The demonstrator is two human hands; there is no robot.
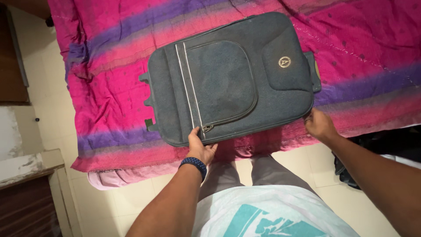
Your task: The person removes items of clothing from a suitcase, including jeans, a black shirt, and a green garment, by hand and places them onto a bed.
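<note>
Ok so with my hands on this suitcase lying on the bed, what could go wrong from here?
The suitcase lies close to the near edge of the bed, so a pull toward you might tip it off onto the floor. The left hand sits right at a zip pull, where fingers could get pinched. The right hand only touches the corner, a weak hold if it slides, and the bedspread may drag along.
</note>
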